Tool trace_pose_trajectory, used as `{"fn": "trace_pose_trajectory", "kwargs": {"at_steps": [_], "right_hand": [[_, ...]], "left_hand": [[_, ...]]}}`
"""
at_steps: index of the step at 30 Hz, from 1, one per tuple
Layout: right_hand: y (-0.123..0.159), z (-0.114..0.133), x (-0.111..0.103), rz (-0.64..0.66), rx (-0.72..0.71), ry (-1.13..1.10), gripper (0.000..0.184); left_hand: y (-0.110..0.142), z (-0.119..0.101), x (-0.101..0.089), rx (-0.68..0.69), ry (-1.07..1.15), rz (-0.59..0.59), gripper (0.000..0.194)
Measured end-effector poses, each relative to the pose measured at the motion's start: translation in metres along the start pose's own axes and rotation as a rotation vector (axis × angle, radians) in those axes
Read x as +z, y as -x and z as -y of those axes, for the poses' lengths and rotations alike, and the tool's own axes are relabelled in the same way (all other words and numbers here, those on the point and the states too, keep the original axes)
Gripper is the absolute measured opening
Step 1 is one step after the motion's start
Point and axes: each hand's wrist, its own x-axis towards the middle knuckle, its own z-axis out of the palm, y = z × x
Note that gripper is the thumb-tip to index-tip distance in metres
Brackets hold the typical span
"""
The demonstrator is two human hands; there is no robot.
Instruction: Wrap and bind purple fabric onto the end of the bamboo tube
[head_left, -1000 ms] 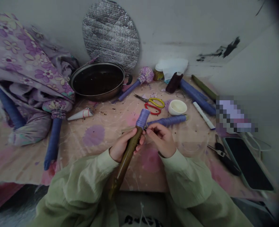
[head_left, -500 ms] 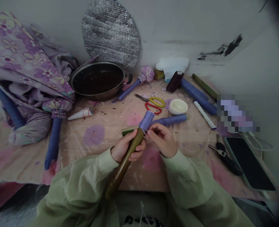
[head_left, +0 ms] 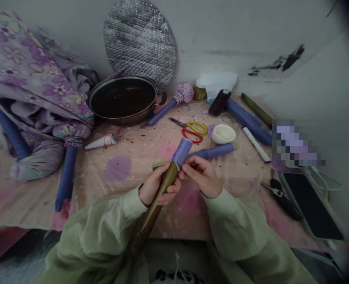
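A greenish-brown bamboo tube (head_left: 151, 219) slants up from my lap, gripped in my left hand (head_left: 155, 186) with the fingers curled around it. Light purple strip wrapping (head_left: 182, 152) covers its upper end. At the wrapping's lower edge, my right hand (head_left: 204, 176) pinches the loose end of the purple strip between thumb and fingertips. Part of that strip is hidden by the fingers. Just behind both hands lies another tube wrapped in purple (head_left: 214, 152). Scissors (head_left: 192, 130) with yellow and red handles rest beyond the tube, beside a small white bowl (head_left: 223, 134).
A black pan (head_left: 122, 98) stands at the back left. Floral cloth (head_left: 35, 75) with blue-wrapped handles fills the left. On the right lie a white marker (head_left: 256, 144), a dark-handled tool (head_left: 287, 203) and a phone (head_left: 310, 205). A dark thread spool (head_left: 219, 103) sits at the back.
The tube's wrapped end has turned slightly in my left hand, and a short slanting piece of the purple strip shows at the wrapping's lower edge. My right hand has shifted slightly left.
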Motion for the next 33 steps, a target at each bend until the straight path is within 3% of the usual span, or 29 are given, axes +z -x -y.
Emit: {"fn": "trace_pose_trajectory", "kwargs": {"at_steps": [7, 10, 12, 16, 18, 22, 26, 33], "right_hand": [[0.001, -0.004, -0.001, 0.139, -0.012, -0.016, 0.027], [0.002, -0.008, -0.003, 0.113, 0.022, -0.026, 0.03], [0.002, -0.01, -0.004, 0.052, 0.049, -0.059, 0.033], [-0.002, -0.012, -0.007, -0.156, -0.036, -0.004, 0.033], [-0.003, -0.012, -0.008, -0.203, -0.068, 0.031, 0.032], [-0.004, -0.011, -0.01, -0.206, -0.069, 0.078, 0.03], [-0.005, -0.005, -0.013, -0.205, -0.075, 0.109, 0.031], [-0.007, -0.002, -0.016, -0.222, -0.066, 0.175, 0.017]], "left_hand": [[0.001, 0.0, 0.0, -0.152, 0.009, 0.136, 0.053], [-0.003, 0.003, -0.002, -0.232, -0.086, 0.083, 0.064], [-0.004, 0.004, 0.0, -0.16, -0.194, -0.041, 0.065], [-0.002, 0.003, 0.01, 0.229, -0.505, -0.327, 0.045], [0.0, 0.0, 0.015, 0.335, -0.639, -0.42, 0.043], [0.001, -0.003, 0.019, 0.361, -0.641, -0.445, 0.034], [0.0, -0.006, 0.021, 0.299, -0.526, -0.465, 0.033], [0.0, -0.01, 0.021, 0.299, -0.466, -0.479, 0.032]]}}
